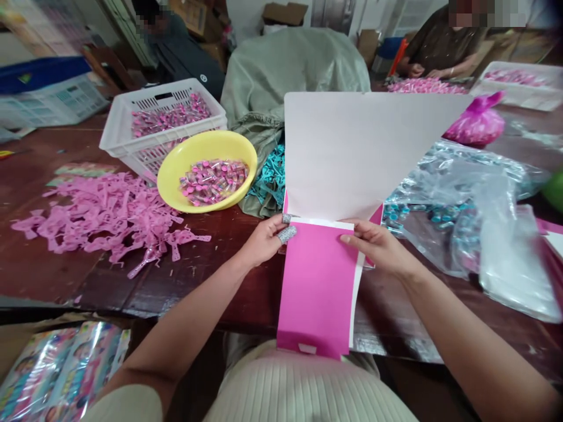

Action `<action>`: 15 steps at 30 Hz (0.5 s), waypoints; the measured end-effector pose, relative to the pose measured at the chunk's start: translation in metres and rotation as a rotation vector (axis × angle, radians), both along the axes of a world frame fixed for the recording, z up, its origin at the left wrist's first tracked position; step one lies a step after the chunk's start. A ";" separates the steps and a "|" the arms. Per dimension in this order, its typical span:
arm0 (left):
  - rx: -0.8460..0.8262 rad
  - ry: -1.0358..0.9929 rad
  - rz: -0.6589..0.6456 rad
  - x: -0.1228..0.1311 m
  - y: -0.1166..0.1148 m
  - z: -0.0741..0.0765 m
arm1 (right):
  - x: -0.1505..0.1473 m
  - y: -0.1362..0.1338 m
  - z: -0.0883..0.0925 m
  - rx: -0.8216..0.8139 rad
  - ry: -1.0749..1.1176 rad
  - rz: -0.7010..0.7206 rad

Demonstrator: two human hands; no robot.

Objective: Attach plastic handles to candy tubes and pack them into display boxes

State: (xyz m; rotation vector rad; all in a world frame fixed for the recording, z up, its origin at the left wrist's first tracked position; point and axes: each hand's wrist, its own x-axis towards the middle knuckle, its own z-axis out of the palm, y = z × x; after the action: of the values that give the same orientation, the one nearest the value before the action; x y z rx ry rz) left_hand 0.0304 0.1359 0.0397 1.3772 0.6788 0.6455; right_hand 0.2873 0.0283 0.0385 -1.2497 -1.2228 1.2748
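A pink cardboard box [319, 275] with a greyish-white inside stands partly unfolded in front of my body. Its tall white panel [347, 146] rises away from me, and the pink flap hangs over the table's near edge. My left hand [269, 239], with silvery wrapping on the thumb and a finger, pinches the box's left edge near the fold. At the right edge, my right hand [373, 243] grips the same box, its thumb on the pink face and its fingers behind. The inside of the box is mostly hidden.
Left lie pink plastic pieces [109, 217], a yellow bowl [165, 181] of small pink-capped tubes and a white crate [118, 132]. Right are clear plastic bags [492, 193] and a pink bag [475, 123]. Two people sit across the table [211, 287]. Printed packages [74, 369] fill a lower-left carton.
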 end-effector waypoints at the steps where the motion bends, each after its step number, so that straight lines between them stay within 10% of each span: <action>1: -0.021 0.010 0.006 -0.001 -0.001 0.000 | 0.002 0.000 -0.002 0.036 -0.055 -0.009; 8: 0.126 0.039 0.016 0.001 -0.003 -0.005 | 0.001 -0.007 -0.014 0.394 -0.535 0.035; 11: 0.284 0.111 0.053 0.000 -0.011 0.004 | -0.003 -0.005 -0.003 0.339 -0.675 0.015; 15: 0.611 0.192 0.415 0.001 -0.047 0.035 | 0.002 0.015 0.032 0.127 -0.533 0.024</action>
State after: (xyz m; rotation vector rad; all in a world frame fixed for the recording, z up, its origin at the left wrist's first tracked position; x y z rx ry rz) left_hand 0.0315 0.0890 0.0750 1.8959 0.9847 1.1236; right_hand 0.2897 0.0428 0.0707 -1.5366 -1.6670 0.8844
